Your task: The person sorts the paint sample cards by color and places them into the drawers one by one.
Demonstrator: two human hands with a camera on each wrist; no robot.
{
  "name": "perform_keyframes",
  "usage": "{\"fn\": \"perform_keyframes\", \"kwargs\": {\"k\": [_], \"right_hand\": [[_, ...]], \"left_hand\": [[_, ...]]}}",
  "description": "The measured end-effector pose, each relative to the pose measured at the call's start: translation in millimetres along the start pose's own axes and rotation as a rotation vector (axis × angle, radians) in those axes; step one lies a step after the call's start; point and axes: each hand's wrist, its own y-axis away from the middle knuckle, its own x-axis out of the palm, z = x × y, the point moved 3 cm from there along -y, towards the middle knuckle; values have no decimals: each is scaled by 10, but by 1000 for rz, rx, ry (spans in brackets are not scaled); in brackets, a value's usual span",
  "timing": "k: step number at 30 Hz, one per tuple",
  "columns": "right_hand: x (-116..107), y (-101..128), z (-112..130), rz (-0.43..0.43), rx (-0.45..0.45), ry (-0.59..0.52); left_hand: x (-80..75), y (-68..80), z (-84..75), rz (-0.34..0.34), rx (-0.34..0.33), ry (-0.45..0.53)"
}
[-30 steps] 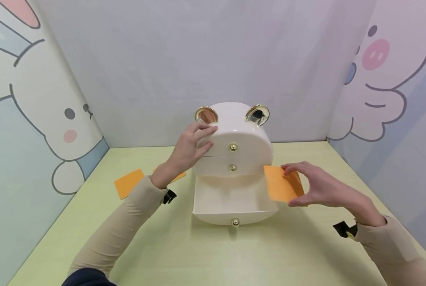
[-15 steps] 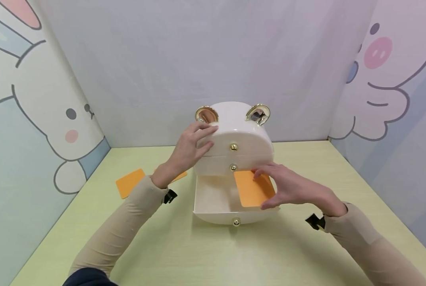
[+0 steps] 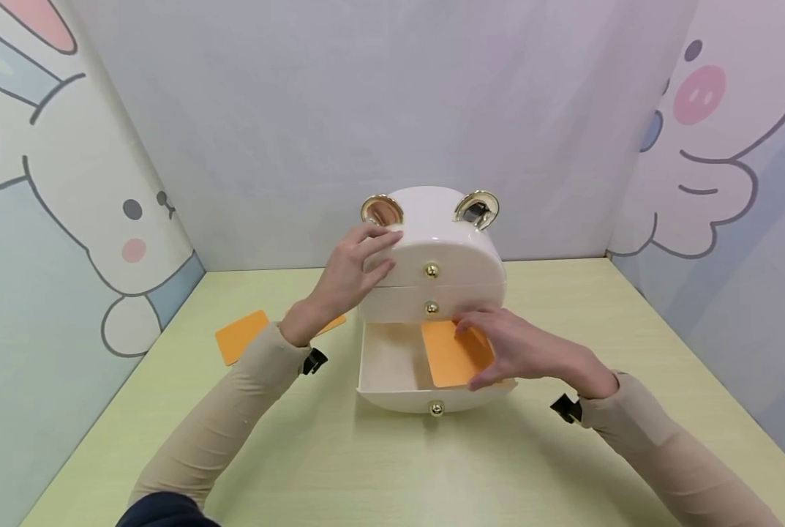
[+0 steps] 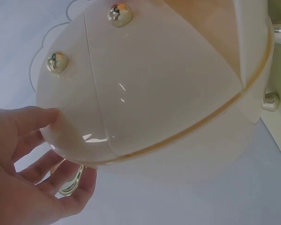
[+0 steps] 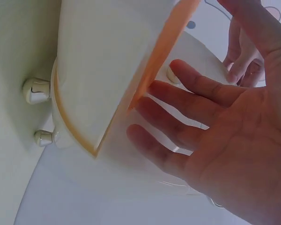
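A white drawer box point(image 3: 428, 208) with gold ears and gold ball knobs stands on the table, its bottom drawer point(image 3: 392, 401) pulled out. At the box's upper left, my left hand point(image 3: 342, 271) holds the rim; the left wrist view has the thumb on the front face and the other fingers round the side. My right hand point(image 3: 530, 348) grips an orange card point(image 3: 454, 356) by its opposite edges, fingers at the far edge and thumb at the near one. The card is in the right half of the drawer, tilted; its lower edge is hidden behind the drawer wall in the right wrist view.
Two more orange pieces lie on the table left of the box: one card point(image 3: 239, 337) and another card point(image 3: 333, 324) partly behind my left wrist. Panels with cartoon animals stand at left and right, a pale wall behind.
My right hand has carried the orange card leftward, from beside the box to over the open drawer, and then slightly lower into it. The left hand has stayed on the box.
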Motion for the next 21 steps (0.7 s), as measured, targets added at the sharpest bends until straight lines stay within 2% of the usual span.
{"fn": "perform_keyframes", "kwargs": {"k": [3,5,7,10,13,15,17,19,21], "right_hand": [[-33,24,-2,2,-7,-16],[-124,44,-12,-63,-43,-41],[-273,52,-35,-201,-100,-67],[-538,28,-109,-494,-167,-78],[-706,-30,-225,-710,-121,-45],[-735,-88,-313,-757,-56,-22],[-719,-148,-387,-751,-11,-14],[-679,-198,-446,-738,1,-16],[-635,-228,-493,-732,-1,-24]], "left_hand": [[5,-1,-2,0,0,-1],[8,-2,-5,2,1,-1],[8,-2,-8,3,1,0],[-1,2,-10,-1,-5,-1],[-12,8,-5,-7,-8,-3],[-14,9,3,-7,-7,-5],[-12,8,11,-1,1,-4],[-13,8,19,5,8,-6],[-28,20,34,-18,12,-7]]}}
